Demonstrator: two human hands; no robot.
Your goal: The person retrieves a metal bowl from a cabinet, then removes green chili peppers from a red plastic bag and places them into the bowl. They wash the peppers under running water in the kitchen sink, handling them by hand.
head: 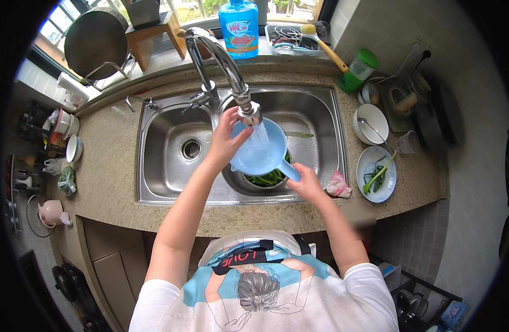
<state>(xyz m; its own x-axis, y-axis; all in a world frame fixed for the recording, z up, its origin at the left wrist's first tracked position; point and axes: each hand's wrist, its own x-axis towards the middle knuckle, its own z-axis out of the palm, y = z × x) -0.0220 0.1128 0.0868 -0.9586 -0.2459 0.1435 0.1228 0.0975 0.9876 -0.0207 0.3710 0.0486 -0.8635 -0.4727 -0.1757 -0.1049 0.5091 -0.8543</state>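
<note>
Water runs from the spray head of the chrome faucet into a light blue plastic water ladle. My right hand grips the ladle's handle, holding it over the right sink basin. At the spray head's left side is my left hand, fingers and thumb apart; whether it touches the head is unclear. Under the ladle, and partly hidden by it, a round metal pot holds green leafy vegetables. A green stalk lies in the basin behind.
The left basin has an open drain. A pink-and-white cloth lies at the sink's right corner. Beside it are a plate with green scraps and a white bowl with a spoon. A blue detergent bottle stands behind the faucet.
</note>
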